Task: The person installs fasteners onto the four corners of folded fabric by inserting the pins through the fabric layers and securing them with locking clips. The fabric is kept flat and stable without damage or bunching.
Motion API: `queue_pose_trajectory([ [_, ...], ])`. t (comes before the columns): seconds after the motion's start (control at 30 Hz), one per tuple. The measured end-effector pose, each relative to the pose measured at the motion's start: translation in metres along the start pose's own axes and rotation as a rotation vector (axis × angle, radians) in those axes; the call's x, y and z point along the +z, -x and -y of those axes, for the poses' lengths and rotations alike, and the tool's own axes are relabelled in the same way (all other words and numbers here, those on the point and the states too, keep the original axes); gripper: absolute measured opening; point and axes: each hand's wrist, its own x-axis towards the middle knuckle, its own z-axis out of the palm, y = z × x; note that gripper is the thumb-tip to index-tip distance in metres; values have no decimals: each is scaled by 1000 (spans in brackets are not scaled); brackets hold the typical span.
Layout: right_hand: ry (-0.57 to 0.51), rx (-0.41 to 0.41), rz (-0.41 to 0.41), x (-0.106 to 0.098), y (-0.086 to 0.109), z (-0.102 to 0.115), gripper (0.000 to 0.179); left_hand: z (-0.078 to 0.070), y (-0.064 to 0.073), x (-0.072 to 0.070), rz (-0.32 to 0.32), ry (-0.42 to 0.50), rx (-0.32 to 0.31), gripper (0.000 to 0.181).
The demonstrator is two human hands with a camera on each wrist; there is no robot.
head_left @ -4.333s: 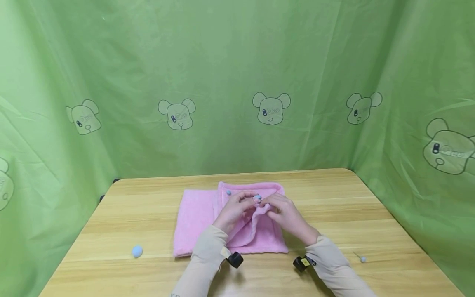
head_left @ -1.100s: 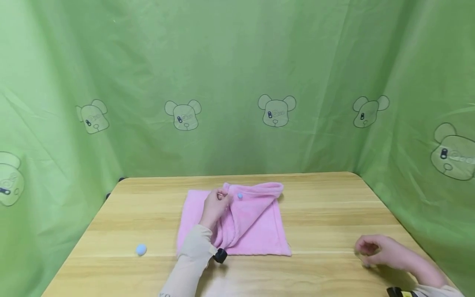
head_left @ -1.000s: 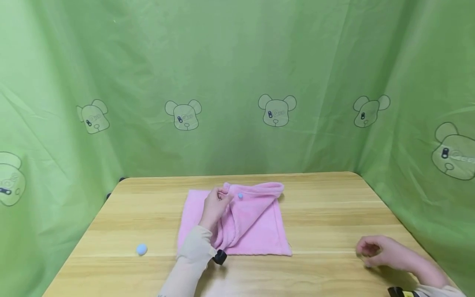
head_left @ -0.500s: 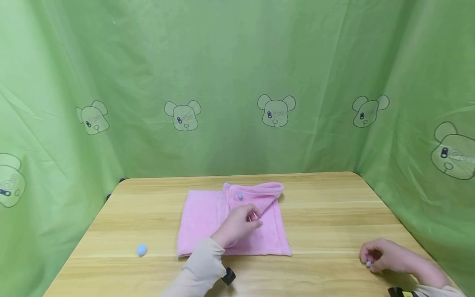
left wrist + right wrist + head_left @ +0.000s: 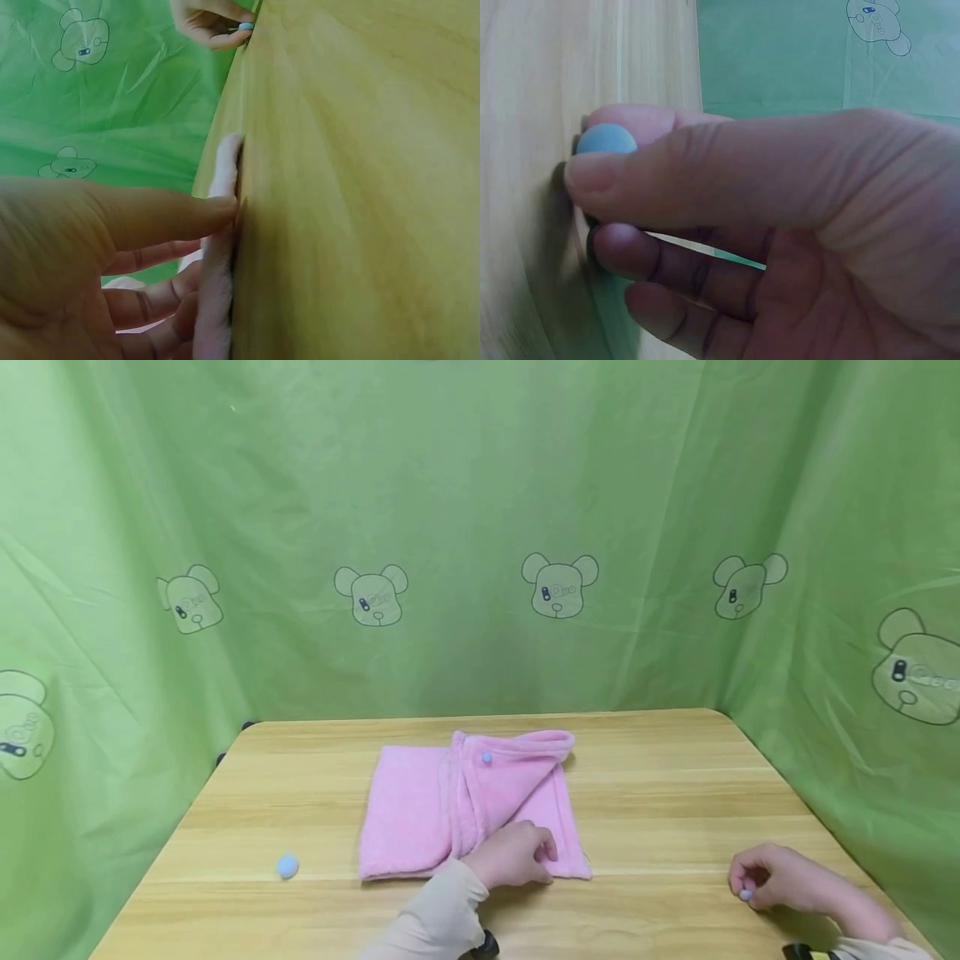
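Note:
A folded pink towel (image 5: 408, 810) lies on the table, its upper layer turned back diagonally on the right. My left hand (image 5: 517, 853) is at the towel's front edge near the right corner. In the left wrist view, its thumb (image 5: 176, 217) touches that edge and the other fingers lie loosely bent behind it. Away to the right, my right hand (image 5: 783, 878) pinches a small pin with a blue round head (image 5: 606, 139) between thumb and fingertip, low over the table. A similar small blue head (image 5: 487, 757) shows on the towel's upper layer.
A larger pale blue ball (image 5: 287, 866) sits on the wooden table (image 5: 225, 827) left of the towel. Green curtains (image 5: 465, 635) with bear outlines enclose the back and both sides.
Both hands worked together at the towel earlier. The right hand then moved right to the pin on the table. My left hand has slid from the towel's upper middle to its front right edge.

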Motion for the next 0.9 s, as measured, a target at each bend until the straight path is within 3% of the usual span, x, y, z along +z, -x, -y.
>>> queue_pose_trajectory([
  [0.27,47,106,-41,3,-9,6,5,-8,3,2,-69,-109,-38,16],
  [0.43,178,-2,-148,5,-22,14,12,-8,2,2,-104,-76,-32,8],
  [0.63,353,-81,-262,3,-42,32,15,-3,-2,1,-141,102,-44,5],
  [0.9,412,-83,-317,9,-73,62,12,7,0,-21,-246,358,-61,6],
])
